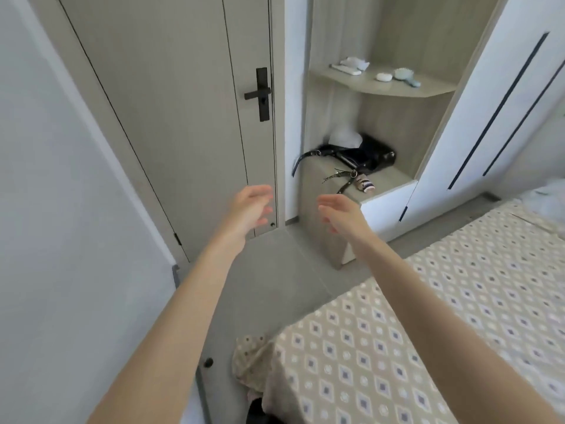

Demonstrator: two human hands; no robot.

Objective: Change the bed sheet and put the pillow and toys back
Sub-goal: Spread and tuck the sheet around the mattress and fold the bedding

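So, door (171,117): closed, well left of the bed sheet (428,332)
left hand (250,209): fingers spread, empty, raised left of the bed sheet
right hand (342,214): fingers loosely spread, empty, beyond the bed sheet
bed sheet: diamond-patterned, spread flat, near corner bunched

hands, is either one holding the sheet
No, the left hand and right hand are both open and empty, held out in the air clear of the sheet.

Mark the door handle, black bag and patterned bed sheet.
door handle (257,93): head view, on the lever.
black bag (374,157): head view, on its body.
patterned bed sheet (489,255): head view, on the flat top.
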